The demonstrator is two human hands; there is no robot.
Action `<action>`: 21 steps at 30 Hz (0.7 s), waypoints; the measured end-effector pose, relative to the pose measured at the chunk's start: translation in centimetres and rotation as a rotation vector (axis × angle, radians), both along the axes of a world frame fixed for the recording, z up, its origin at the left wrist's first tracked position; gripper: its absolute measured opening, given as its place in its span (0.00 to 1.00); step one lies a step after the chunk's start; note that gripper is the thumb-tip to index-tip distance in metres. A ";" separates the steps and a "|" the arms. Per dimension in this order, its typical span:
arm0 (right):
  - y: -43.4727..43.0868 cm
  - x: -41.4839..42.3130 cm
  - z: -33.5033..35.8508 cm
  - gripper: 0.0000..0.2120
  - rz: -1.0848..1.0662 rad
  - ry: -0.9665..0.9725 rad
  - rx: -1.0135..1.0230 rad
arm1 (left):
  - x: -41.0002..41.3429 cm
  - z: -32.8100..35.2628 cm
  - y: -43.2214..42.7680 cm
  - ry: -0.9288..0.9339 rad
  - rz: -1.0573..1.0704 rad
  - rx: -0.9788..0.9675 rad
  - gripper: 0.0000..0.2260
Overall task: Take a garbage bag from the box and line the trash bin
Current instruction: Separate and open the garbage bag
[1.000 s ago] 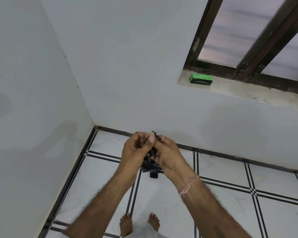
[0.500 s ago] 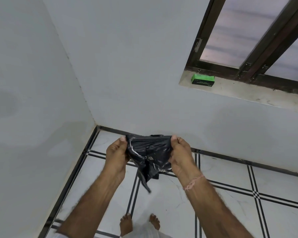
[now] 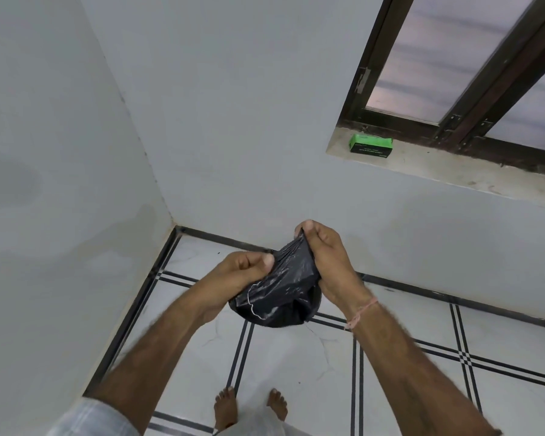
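Head view shows both hands pinching a crumpled black garbage bag (image 3: 277, 294) in front of the person, above the white tiled floor (image 3: 296, 357). Left hand (image 3: 243, 272) clamps thumb and fingers on the bag's left edge, while right hand (image 3: 328, 259) grips its upper edge, slightly higher. Well apart, a green box (image 3: 371, 145) sits on the window sill (image 3: 453, 171)

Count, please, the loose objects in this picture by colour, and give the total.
Black: 1, the garbage bag, crumpled, in the grip of the left hand and the right hand.
Green: 1, the box on the window sill.
Total: 2. No trash bin is in view.
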State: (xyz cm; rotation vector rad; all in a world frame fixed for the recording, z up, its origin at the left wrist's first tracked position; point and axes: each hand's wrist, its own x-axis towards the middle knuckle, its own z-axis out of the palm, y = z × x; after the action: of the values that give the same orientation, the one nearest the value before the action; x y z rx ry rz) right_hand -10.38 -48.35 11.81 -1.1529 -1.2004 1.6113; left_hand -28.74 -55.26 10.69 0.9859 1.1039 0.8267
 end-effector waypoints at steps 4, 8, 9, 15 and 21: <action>0.8 0.6 -0.1 0.16 0.045 -0.096 0.058 | 1.1 0.2 -0.4 -0.171 0.134 -0.069 0.10; -0.1 0.9 -0.4 0.08 -0.245 -0.481 0.228 | 3.0 -0.3 -0.6 -0.230 0.405 -0.084 0.08; -1.2 0.8 -0.2 0.09 -0.287 -0.409 0.191 | 3.5 -0.4 -0.6 -0.255 0.453 -0.094 0.08; -5.3 -1.2 -0.3 0.11 -0.011 0.034 -0.319 | 4.4 -0.3 -1.1 -0.423 0.491 -0.180 0.20; -4.1 -1.0 -1.1 0.10 -0.158 0.168 -0.524 | 4.2 -1.4 -1.0 -0.490 0.559 -0.231 0.29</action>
State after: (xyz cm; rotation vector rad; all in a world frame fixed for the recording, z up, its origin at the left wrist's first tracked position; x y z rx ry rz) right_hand -11.35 -52.45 10.70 -1.3566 -0.5732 1.9131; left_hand -24.55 -56.30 9.33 0.2443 1.0189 1.2753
